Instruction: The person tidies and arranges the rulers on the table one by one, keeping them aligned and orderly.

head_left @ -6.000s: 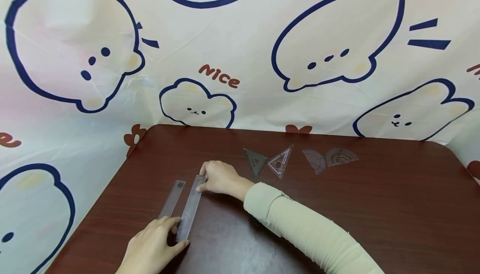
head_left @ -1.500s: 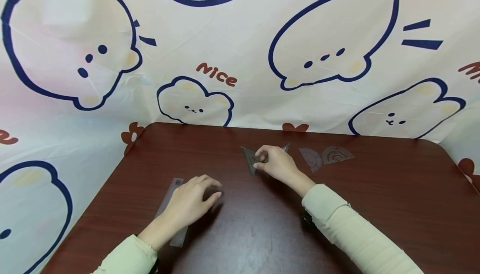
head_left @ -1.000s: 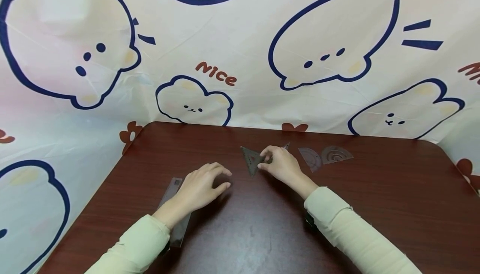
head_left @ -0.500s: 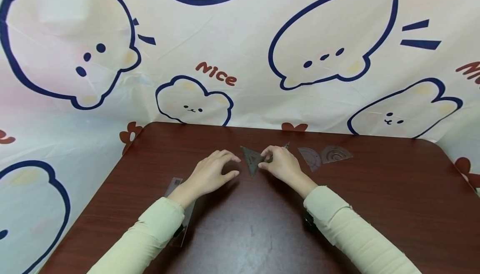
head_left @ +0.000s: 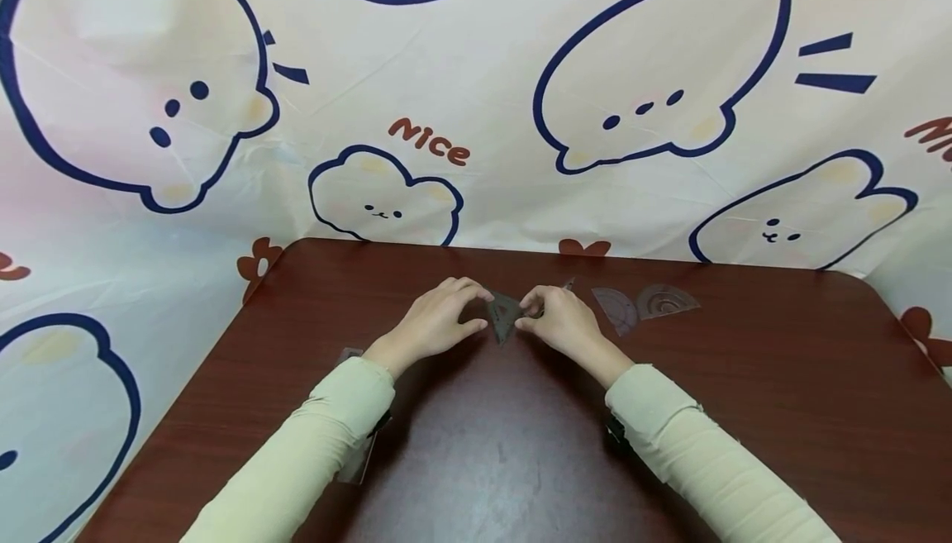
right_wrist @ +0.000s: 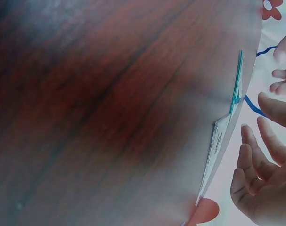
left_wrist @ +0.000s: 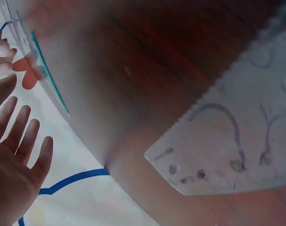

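Between the two hands in the head view lies a dark green set square, flat on the brown table. My left hand has its fingertips at the left edge of the set square; contact is hard to tell. On the other side, my right hand is by its right edge with loosely bent fingers. Both wrist views show the fingers spread and nothing gripped. A clear set square is mostly hidden behind the right hand; its slanted side shows in the right wrist view.
Two clear protractors, one purplish and one with curved cut-outs, lie at the back right. Clear plastic ruler ends show beneath the left forearm. A wavy-edged clear piece fills the left wrist view's right side. Patterned cloth hangs behind.
My left hand has let go of the ruler and moved right and away to the green set square. My right hand also left the ruler and moved right, then stayed by the set square.
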`<action>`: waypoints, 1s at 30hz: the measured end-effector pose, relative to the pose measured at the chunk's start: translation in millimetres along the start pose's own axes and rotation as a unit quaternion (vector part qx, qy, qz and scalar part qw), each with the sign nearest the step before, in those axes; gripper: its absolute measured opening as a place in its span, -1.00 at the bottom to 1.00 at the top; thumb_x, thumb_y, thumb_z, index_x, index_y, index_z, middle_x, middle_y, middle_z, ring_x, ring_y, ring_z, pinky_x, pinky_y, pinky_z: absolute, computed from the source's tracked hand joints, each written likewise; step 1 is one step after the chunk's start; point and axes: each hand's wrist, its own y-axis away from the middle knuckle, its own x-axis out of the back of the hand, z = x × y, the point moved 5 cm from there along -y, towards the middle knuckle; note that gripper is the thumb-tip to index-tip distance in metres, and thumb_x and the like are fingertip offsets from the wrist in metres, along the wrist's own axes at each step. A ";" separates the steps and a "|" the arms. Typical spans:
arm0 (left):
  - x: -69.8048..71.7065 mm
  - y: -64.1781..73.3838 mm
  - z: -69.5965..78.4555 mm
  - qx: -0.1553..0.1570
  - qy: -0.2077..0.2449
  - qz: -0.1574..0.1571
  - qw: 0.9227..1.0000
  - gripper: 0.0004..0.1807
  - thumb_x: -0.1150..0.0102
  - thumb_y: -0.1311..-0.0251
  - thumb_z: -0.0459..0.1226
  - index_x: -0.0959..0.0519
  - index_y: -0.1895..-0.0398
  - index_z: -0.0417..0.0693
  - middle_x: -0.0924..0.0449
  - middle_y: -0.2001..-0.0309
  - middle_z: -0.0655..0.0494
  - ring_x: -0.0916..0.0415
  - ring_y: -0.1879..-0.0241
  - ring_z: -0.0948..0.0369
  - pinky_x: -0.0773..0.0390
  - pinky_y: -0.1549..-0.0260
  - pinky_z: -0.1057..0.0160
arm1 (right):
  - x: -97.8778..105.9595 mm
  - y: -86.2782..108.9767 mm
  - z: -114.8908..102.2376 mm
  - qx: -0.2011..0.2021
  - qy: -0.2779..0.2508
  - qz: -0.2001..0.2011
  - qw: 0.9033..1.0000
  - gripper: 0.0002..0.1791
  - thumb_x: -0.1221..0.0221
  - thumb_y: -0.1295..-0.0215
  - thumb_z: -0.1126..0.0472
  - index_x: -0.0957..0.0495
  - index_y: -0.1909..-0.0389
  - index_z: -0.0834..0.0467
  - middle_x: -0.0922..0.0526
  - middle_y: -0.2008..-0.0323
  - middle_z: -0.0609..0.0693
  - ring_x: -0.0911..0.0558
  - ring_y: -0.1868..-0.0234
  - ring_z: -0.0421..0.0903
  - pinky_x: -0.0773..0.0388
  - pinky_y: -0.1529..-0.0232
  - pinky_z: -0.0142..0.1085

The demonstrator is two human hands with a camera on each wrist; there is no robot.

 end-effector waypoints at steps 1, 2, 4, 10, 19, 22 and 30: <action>-1.0 -1.9 -0.2 0.000 0.002 -0.003 1.000 -0.60 -0.32 -0.28 -0.16 -0.57 -0.16 0.01 -0.50 -0.16 0.12 -0.41 -0.17 0.11 -0.50 -0.04 0.01 | 0.3 0.1 -0.2 0.000 0.000 0.000 1.000 -0.76 -0.40 -0.20 0.07 -0.66 0.15 0.04 -0.63 0.28 -0.08 -0.58 0.29 -0.11 -0.50 0.29 -0.17; -2.3 -3.6 -0.3 0.000 0.005 -0.006 1.000 -0.59 -0.32 -0.28 -0.14 -0.57 -0.17 0.00 -0.50 -0.16 0.13 -0.41 -0.18 0.11 -0.49 -0.05 0.01 | 0.4 0.2 -0.4 0.001 0.000 -0.001 1.000 -0.76 -0.40 -0.20 0.07 -0.67 0.15 0.04 -0.63 0.28 -0.07 -0.58 0.29 -0.11 -0.50 0.29 -0.17; -5.3 -6.6 -0.4 0.002 0.011 -0.015 1.000 -0.57 -0.32 -0.27 -0.12 -0.56 -0.18 0.01 -0.49 -0.17 0.13 -0.40 -0.19 0.11 -0.48 -0.07 0.00 | 0.5 0.7 -1.1 0.002 0.000 -0.002 1.000 -0.76 -0.40 -0.20 0.08 -0.67 0.15 0.04 -0.63 0.28 -0.07 -0.58 0.29 -0.11 -0.51 0.30 -0.18; -14.2 -15.9 -2.5 0.018 0.038 -0.030 0.999 -0.54 -0.32 -0.27 -0.09 -0.54 -0.21 0.04 -0.46 -0.21 0.14 -0.38 -0.22 0.10 -0.45 -0.10 -0.05 | 1.9 1.2 -0.7 0.007 0.001 0.003 1.000 -0.76 -0.41 -0.19 0.08 -0.68 0.16 0.05 -0.65 0.27 -0.07 -0.60 0.25 -0.09 -0.53 0.26 -0.15; -19.8 -29.9 -12.4 0.031 0.018 -0.040 0.999 -0.43 -0.34 -0.25 -0.07 -0.47 -0.31 0.05 -0.39 -0.32 0.11 -0.36 -0.28 0.09 -0.41 -0.15 -0.06 | 3.9 2.2 2.9 0.003 0.006 0.003 1.000 -0.75 -0.42 -0.18 0.08 -0.68 0.16 0.05 -0.67 0.29 -0.08 -0.62 0.24 -0.10 -0.53 0.26 -0.15; -20.9 -33.1 -13.3 0.035 0.018 -0.042 0.998 -0.41 -0.33 -0.25 -0.07 -0.45 -0.34 0.05 -0.37 -0.35 0.10 -0.34 -0.31 0.09 -0.38 -0.19 -0.05 | 4.0 2.7 3.6 0.001 0.005 0.002 1.000 -0.75 -0.42 -0.18 0.08 -0.68 0.16 0.05 -0.67 0.30 -0.08 -0.62 0.26 -0.10 -0.53 0.27 -0.15; -24.2 -38.6 -12.7 0.020 0.005 -0.052 0.998 -0.50 -0.28 -0.30 -0.17 -0.49 -0.30 0.07 -0.47 -0.25 0.08 -0.44 -0.20 0.09 -0.42 -0.15 0.01 | 0.8 3.9 5.0 -0.001 -0.005 0.003 1.000 -0.76 -0.42 -0.18 0.09 -0.67 0.15 0.05 -0.66 0.30 -0.08 -0.62 0.27 -0.11 -0.52 0.27 -0.15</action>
